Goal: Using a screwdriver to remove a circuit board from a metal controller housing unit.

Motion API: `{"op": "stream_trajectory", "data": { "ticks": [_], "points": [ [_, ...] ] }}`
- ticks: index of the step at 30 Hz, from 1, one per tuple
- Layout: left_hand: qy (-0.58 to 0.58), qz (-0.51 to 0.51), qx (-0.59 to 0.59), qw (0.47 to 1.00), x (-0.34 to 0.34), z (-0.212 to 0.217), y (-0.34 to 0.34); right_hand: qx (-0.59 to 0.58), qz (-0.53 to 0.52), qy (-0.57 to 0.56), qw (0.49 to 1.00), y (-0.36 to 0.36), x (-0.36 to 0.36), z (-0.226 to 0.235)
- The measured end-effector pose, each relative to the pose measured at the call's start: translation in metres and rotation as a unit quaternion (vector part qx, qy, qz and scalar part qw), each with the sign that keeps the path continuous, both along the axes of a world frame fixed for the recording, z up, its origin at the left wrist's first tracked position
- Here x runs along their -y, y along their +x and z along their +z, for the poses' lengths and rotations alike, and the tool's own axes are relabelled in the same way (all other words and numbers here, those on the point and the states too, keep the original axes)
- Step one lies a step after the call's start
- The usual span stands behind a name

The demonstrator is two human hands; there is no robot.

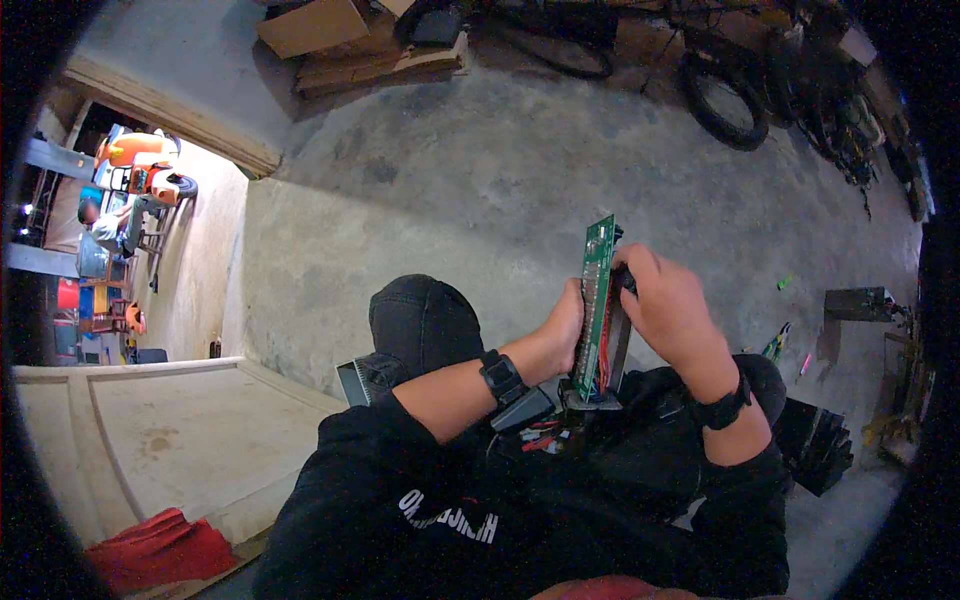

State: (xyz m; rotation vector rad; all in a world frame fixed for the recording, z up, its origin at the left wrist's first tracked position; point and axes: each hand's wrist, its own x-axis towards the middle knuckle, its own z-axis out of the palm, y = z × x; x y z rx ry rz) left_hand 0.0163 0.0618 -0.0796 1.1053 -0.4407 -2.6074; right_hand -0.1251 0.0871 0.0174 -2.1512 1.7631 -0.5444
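In front of my lap stands a long green circuit board [598,290], upright on its edge and seen nearly side-on. My left hand [566,325] grips it from the left, with most of its fingers hidden behind the board. Red wires [604,362] run along its lower right side, down toward a dark end piece [590,402]. At the board's right side, my right hand [665,300] is closed, its thumb and fingers around a small black part [627,279] whose kind is unclear. Loose connector leads [542,436] with red and white ends lie on my lap.
Left, a doorway shows a person [105,225] and an orange motorbike [140,155]. A wooden panel [190,420] with red cloth [160,550] is lower left. Cardboard [320,35], a tyre [722,105], pliers [777,342], a black box [860,304] and a finned black unit [815,445] lie around.
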Motion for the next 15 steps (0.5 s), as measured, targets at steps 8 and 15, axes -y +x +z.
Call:
{"op": "stream_trajectory", "data": {
  "ticks": [8,15],
  "points": [
    [0.027,0.048,0.026,0.998,-0.003,0.014,-0.004,0.040,-0.008,-0.001,0.999,-0.002,-0.002,0.000],
    [-0.004,0.021,-0.034,0.999,0.000,-0.010,0.004,-0.003,-0.053,0.033,0.998,0.007,0.000,0.002]
  ]
}}
